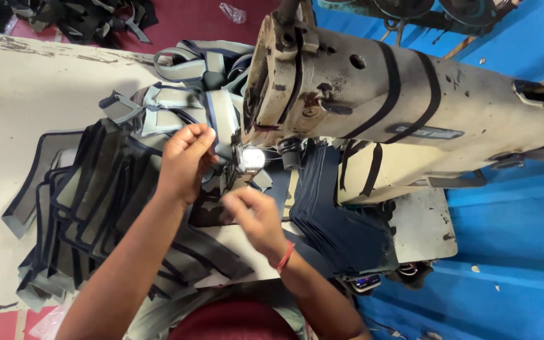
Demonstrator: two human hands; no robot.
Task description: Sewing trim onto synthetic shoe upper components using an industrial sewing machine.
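Two bare hands meet at a grey fabric strip edged in dark blue, which runs up from between them to just below the head of a worn cream sewing machine. The left hand has its fingers curled shut, pinching the strip's left edge. The right hand, with a red band on its wrist, lies just below and to the right of the left fingers; it is blurred, its fingers bent toward the cloth, and whether they grip anything cannot be told. A small bright lamp glows just right of the left fingers, between them and the machine's needle area. Above the fingers lie more grey strips in a loose heap. Left of and below them, a fanned stack of grey and dark-edged pieces covers the pale, scuffed surface. Right of the right fingers, a stack of dark navy pieces sits under the machine arm. Blue floor shows beyond.
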